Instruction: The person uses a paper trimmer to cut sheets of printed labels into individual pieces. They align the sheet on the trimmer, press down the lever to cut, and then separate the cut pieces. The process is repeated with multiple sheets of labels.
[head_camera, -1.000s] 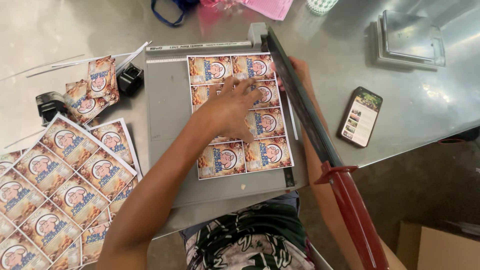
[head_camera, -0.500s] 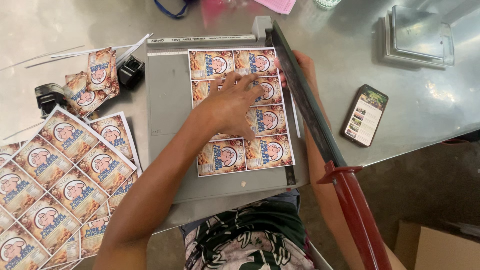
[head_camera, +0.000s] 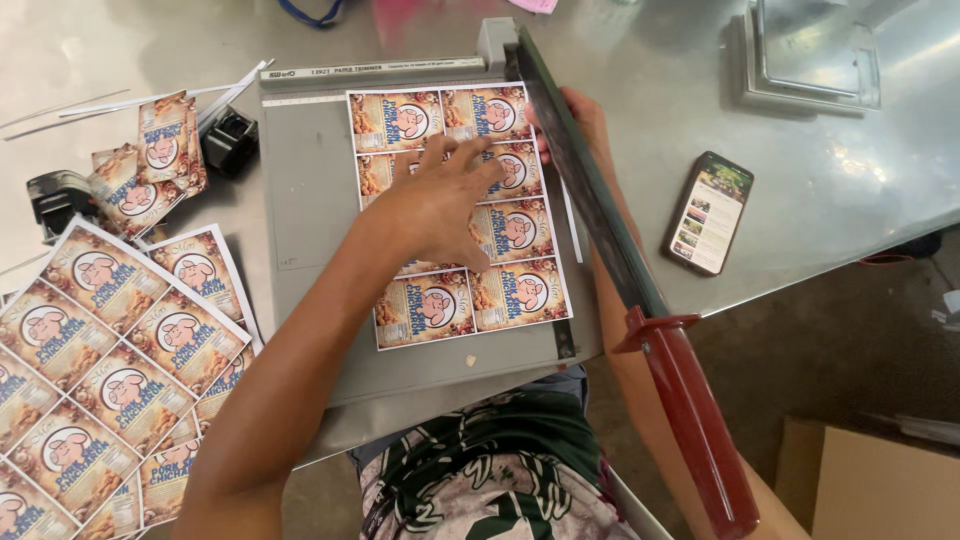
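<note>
In the head view, a grey paper trimmer (head_camera: 320, 230) fills the middle of the frame on a metal table (head_camera: 820, 220), and a printed label sheet (head_camera: 455, 215), two columns of colourful labels, lies flat on its bed, its right edge against the cutting line. The left hand (head_camera: 440, 205) rests palm down on the middle of that sheet with fingers spread wide, pressing it to the bed rather than gripping it. The right hand (head_camera: 585, 115) shows only partly at the upper centre, behind the raised blade arm (head_camera: 590, 200), touching the sheet's upper right edge; how far its fingers are closed I cannot tell. The arm's red handle (head_camera: 695, 430) juts toward the lower right of the frame. The sheet looks thin, light and glossy, so it probably slides easily and would bend if lifted by one corner; it seems best held flat under a broad palm, or picked up by two opposite edges. A stack of uncut sheets (head_camera: 100, 380) fans across the lower left, cut labels (head_camera: 150, 165) lie at the upper left beside a black clip (head_camera: 228, 140), and a phone (head_camera: 710, 212) lies to the right.
</note>
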